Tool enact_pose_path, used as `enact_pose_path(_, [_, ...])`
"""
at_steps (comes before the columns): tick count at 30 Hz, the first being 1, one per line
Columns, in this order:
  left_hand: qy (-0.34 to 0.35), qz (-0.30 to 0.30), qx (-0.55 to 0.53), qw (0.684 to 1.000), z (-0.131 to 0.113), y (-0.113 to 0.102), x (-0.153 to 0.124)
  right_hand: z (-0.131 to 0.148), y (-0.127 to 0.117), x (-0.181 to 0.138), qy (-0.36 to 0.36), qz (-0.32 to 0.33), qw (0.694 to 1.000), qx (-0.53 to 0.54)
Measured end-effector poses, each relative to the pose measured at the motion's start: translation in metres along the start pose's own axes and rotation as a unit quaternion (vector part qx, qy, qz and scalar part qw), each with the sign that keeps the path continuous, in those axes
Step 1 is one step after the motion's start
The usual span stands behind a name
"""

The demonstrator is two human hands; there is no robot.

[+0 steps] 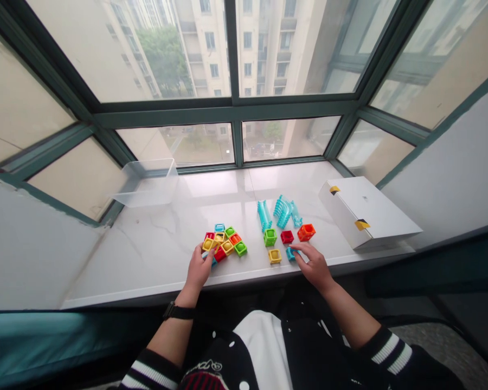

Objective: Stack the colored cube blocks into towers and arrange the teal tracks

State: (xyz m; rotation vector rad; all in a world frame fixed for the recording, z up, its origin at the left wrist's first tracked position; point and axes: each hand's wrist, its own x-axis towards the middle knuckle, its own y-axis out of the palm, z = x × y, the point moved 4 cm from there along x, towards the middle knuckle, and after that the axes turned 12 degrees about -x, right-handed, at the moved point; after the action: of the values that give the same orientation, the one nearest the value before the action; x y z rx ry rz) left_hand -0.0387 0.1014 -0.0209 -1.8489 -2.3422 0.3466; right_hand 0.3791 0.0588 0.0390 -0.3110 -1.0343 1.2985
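Observation:
My left hand is closed on a yellow cube-shaped toy block at the left edge of a cluster of coloured blocks. Red, green, orange, yellow and blue pieces crowd together there, including a green block at its right end. With thumb and fingertips, my right hand grips a small blue block low over the sill, partly covered by the fingers. Around it are a yellow block, a dark red block, a green block and an orange block.
Behind the blocks lie translucent teal track pieces, one straight and one curved. A clear plastic bin stands at the back left of the white sill. On the right sits a white box, with windows beyond.

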Motion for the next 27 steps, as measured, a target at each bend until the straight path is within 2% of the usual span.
enact_pose_path(2, [-0.019,-0.005,-0.091,0.996,-0.009,0.000,-0.009,0.007,0.004,0.002,-0.007,0.002,1.000,0.012])
enact_pose_path(4, [-0.053,0.009,-0.200,0.978,-0.018,0.008,-0.019,0.015,0.008,0.004,-0.012,0.000,1.000,0.022])
enact_pose_path(6, [-0.087,0.039,-0.293,0.951,-0.028,0.022,-0.030,0.025,0.013,0.007,-0.018,0.005,0.999,0.038])
enact_pose_path(9, [-0.136,0.083,-0.366,0.917,-0.043,0.049,-0.048,0.045,0.024,0.010,-0.036,0.033,0.996,0.070])
enact_pose_path(14, [-0.185,0.165,-0.414,0.876,-0.067,0.092,-0.072,0.081,0.040,0.014,-0.080,0.088,0.987,0.112])
enact_pose_path(17, [-0.183,0.186,-0.421,0.869,-0.076,0.108,-0.077,0.088,0.042,0.016,-0.072,0.079,0.987,0.123])
enact_pose_path(20, [-0.180,0.201,-0.413,0.870,-0.077,0.117,-0.077,0.085,0.040,0.016,-0.045,0.062,0.989,0.126])
enact_pose_path(27, [-0.168,0.213,-0.384,0.883,-0.079,0.125,-0.079,0.072,0.041,0.014,-0.033,0.074,0.991,0.110])
